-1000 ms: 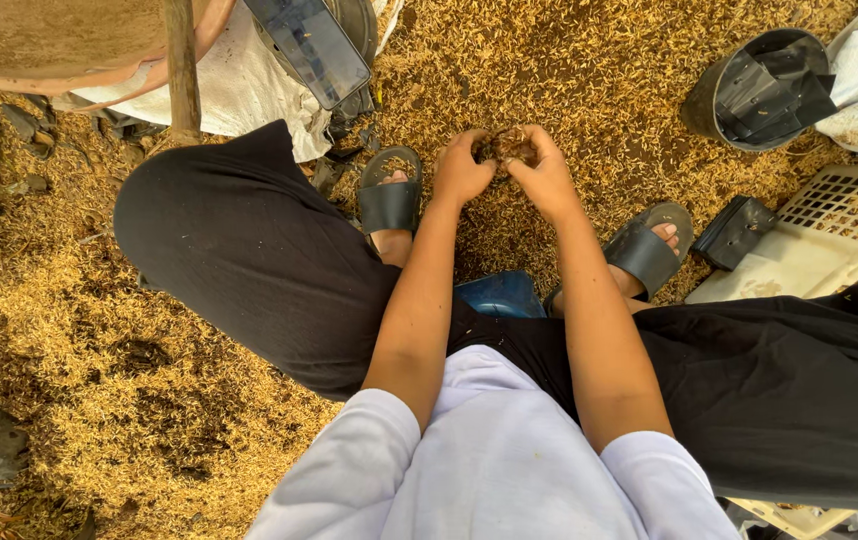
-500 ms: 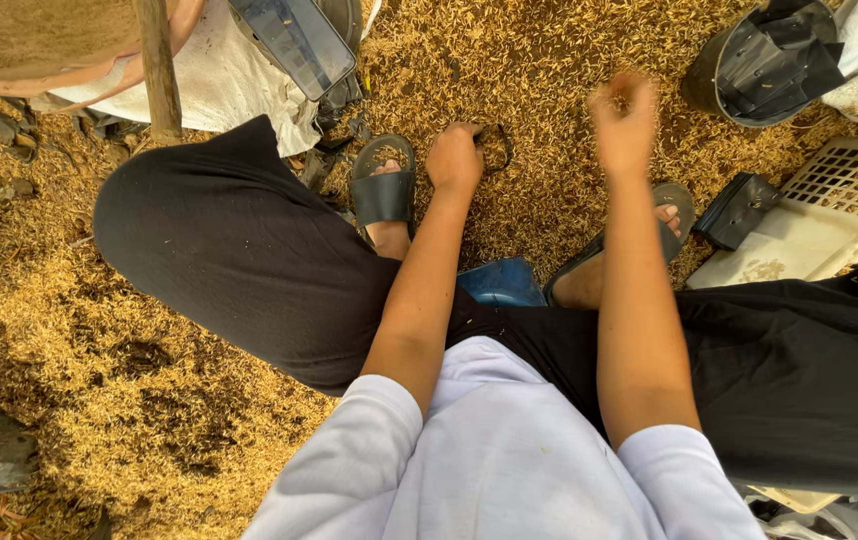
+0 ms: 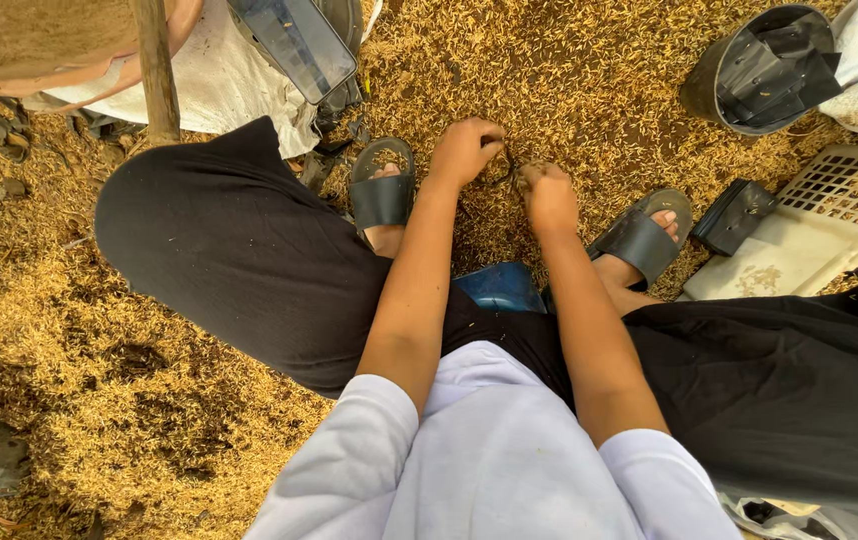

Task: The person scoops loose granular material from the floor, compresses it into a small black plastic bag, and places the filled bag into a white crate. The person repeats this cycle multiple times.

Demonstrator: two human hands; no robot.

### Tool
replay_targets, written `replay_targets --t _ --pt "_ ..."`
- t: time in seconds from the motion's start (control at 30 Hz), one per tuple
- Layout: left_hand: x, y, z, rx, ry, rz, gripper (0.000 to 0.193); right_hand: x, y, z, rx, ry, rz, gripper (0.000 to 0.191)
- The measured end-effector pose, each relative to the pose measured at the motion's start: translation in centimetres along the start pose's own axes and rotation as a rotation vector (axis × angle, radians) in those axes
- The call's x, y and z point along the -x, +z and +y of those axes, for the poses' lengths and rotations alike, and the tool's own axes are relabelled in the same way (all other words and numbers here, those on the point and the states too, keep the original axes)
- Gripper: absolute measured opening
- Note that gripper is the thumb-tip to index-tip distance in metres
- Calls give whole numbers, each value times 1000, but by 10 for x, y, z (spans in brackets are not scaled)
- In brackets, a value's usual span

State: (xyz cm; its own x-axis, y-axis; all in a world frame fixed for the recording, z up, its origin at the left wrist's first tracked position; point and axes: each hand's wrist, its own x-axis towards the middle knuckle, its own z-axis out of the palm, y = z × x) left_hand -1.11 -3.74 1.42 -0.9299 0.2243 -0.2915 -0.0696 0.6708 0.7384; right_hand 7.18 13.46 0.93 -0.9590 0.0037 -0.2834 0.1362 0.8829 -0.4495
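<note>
I sit with my legs apart in black trousers, and both arms reach forward between my feet. My left hand (image 3: 464, 150) is closed on a thin dark loop (image 3: 505, 172) just above the husk-covered ground (image 3: 549, 80). My right hand (image 3: 550, 197) is a closed fist right next to the loop; I cannot tell whether it grips it. A black sandal (image 3: 383, 196) is on my left foot beside the left hand, and another black sandal (image 3: 641, 240) is on my right foot near the right hand.
A blue seat edge (image 3: 499, 287) shows between my legs. A black bucket (image 3: 749, 65), a white lattice crate (image 3: 829, 220) and a small black box (image 3: 734, 215) lie at the right. A wooden post (image 3: 156, 70), a white sack (image 3: 229, 95) and a dark panel (image 3: 294, 40) stand at the upper left.
Both hands held a dark piece together, then my right hand lifted away forward. Now it has come back down beside the left hand, which kept hold of the loop.
</note>
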Motion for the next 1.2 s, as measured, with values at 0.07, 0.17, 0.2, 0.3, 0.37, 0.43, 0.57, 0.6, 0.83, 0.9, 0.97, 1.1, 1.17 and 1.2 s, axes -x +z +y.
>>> replay_targets --t 0.07,0.17,0.2,0.3,0.37,0.43,0.57,0.6,0.83,0.9,0.97,1.1,1.17,1.2 --pt "0 1 2 -24 -28 41 17 -7 -12 2 -296 174 -23 38" --pt "6 3 10 -82 -75 141 17 -22 -35 2 -778 388 -79 42" --pt "9 3 12 -70 -82 177 17 -26 -42 0 -926 420 -122 43" --pt "13 4 16 -16 -141 240 20 -33 -51 -12 -1282 481 -241 43" --pt "13 4 15 41 -235 206 21 -33 -47 -22 -1409 494 -306 42" --pt "11 3 10 126 -214 189 23 -33 -38 -30 -1336 493 -326 35" --pt "7 2 -1 133 -175 188 27 -34 -35 -27 -1048 394 -292 30" --pt "7 1 -2 150 -183 180 28 -34 -36 -22 -1004 372 -262 30" --pt "6 3 -4 229 -142 186 29 0 -32 -32 -240 33 42 48" --pt "5 3 -5 244 -151 186 28 6 -19 -49 -188 -78 -39 60" --pt "6 3 -6 275 -197 166 27 8 -7 -63 31 -287 -80 85" --pt "14 6 -7 253 -93 237 23 1 5 -69 146 -196 -332 92" --pt "19 10 -5 258 -58 278 22 -5 7 -67 187 -170 -392 89" --pt "21 11 -4 250 -52 291 21 -8 7 -65 177 -202 -386 87"
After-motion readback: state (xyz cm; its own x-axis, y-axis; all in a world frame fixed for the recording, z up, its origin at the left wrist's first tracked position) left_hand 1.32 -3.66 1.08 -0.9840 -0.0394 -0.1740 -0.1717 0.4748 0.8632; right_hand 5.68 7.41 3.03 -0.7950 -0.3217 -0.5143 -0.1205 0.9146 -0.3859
